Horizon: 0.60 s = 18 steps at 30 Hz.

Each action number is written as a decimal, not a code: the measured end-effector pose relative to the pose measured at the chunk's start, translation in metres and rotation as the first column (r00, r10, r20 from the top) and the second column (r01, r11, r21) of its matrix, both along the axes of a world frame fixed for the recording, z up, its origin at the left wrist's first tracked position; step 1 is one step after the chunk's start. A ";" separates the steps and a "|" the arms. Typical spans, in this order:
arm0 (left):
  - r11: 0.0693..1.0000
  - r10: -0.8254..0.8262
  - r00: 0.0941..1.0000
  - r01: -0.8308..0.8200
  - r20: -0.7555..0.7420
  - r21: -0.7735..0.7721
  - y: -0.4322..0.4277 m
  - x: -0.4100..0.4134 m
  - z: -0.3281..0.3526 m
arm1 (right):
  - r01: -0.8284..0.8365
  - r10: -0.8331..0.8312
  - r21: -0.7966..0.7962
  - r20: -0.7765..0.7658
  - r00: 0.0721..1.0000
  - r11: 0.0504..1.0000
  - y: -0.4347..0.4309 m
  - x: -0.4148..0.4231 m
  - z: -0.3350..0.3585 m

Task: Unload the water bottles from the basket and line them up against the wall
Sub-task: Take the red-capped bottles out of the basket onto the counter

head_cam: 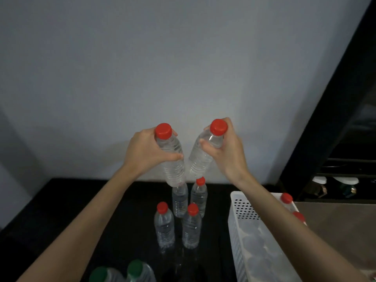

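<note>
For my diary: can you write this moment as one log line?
left hand: grips left bottle | right hand: grips right bottle | counter: four red-capped bottles standing | basket: two red caps showing

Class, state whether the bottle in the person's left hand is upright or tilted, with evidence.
Tilted. The bottle in the left hand leans: its red cap lies left of its lower end.
</note>
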State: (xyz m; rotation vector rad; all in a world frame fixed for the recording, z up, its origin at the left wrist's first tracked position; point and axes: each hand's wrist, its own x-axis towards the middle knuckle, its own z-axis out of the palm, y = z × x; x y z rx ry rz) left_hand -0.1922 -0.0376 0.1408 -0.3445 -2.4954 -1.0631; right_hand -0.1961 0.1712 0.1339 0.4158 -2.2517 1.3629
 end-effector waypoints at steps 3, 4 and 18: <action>0.996 0.082 0.997 -0.082 -0.002 -0.020 -0.037 0.002 -0.010 | -0.081 0.082 -0.012 0.032 0.996 0.997 -0.032 -0.014 -0.009; 0.994 0.103 0.995 -0.103 0.014 -0.026 -0.047 0.002 -0.014 | -0.106 0.107 -0.021 0.050 0.993 0.994 -0.042 -0.018 -0.013; 0.965 0.261 0.887 -0.245 0.380 -0.092 -0.113 -0.022 -0.139 | -0.361 0.299 0.090 0.396 0.868 0.928 -0.124 -0.083 -0.130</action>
